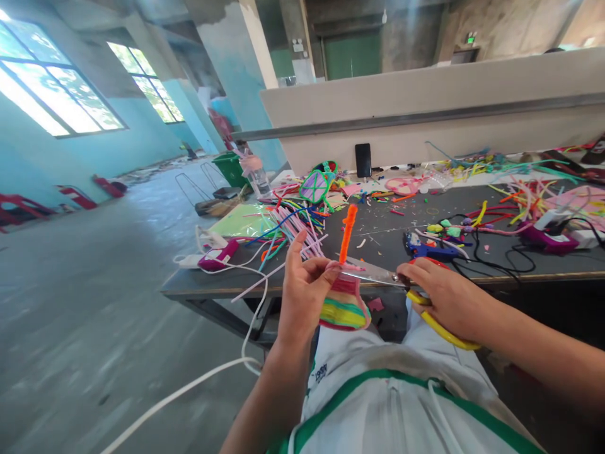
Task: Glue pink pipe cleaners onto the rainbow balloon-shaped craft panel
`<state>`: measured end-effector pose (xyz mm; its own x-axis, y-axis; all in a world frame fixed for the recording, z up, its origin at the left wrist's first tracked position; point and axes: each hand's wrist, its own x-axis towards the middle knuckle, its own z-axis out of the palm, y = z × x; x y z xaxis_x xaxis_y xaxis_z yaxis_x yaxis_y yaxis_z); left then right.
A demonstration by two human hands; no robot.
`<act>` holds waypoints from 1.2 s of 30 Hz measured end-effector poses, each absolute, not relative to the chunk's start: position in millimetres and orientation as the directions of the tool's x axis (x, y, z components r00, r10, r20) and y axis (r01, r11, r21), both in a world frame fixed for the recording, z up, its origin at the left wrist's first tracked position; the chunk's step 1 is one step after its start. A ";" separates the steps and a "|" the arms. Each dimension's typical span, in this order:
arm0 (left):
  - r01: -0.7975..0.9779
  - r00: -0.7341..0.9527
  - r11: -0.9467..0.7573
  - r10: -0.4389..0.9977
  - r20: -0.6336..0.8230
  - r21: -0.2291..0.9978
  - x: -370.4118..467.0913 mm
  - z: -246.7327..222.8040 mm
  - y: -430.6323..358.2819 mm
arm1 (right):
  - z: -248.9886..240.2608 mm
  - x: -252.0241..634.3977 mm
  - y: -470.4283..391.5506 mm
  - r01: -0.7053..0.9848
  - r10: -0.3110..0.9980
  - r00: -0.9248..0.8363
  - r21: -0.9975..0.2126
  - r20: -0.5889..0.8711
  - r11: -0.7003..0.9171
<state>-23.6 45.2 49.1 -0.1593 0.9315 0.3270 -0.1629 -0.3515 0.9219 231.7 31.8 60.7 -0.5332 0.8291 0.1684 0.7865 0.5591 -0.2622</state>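
Note:
Between thumb and fingers, my left hand (307, 287) pinches the top edge of a striped pipe-cleaner piece (345, 309) in pink, green and yellow, which hangs in front of the table edge. An orange fuzzy stem (348, 233) stands upright just above the fingertips. My right hand (437, 293) is wrapped round the yellow and red handles of a pair of scissors (378, 273). The blades point left and lie across the top of the striped piece, beside the pink edge. Whether they touch the piece is hard to tell.
Bundled pipe cleaners (295, 227) lie on the dark table (387, 233) behind my left hand. A blue glue gun (435, 251) sits behind my right hand. Further back are a black phone (363, 160) and a bottle (256, 173). A white cable (262, 290) hangs off the table's left side.

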 end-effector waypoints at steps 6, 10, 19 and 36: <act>-0.206 -0.147 -0.324 0.943 0.298 0.923 -19.3 47.2 45.5 | 58.0 230.3 32.2 0.799 0.837 -0.524 -0.250 0.159 0.548; -0.223 -0.139 -0.312 0.948 0.286 0.924 -19.3 45.7 45.4 | 57.1 230.0 33.5 0.798 0.834 -0.530 -0.242 0.156 0.552; -0.238 -0.124 -0.292 0.955 0.269 0.926 -17.8 43.5 44.4 | 59.3 228.7 31.0 0.828 0.856 -0.505 -0.216 0.112 0.517; -0.207 -0.132 -0.312 0.948 0.290 0.927 -20.0 43.8 50.6 | 62.2 231.4 35.4 0.821 0.818 -0.538 -0.092 0.203 0.563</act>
<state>-20.0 50.6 43.8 -0.1321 0.9480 0.2897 -0.2069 -0.3121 0.9272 231.4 35.4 62.2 -0.5381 0.8181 0.2029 0.8214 0.5629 -0.0916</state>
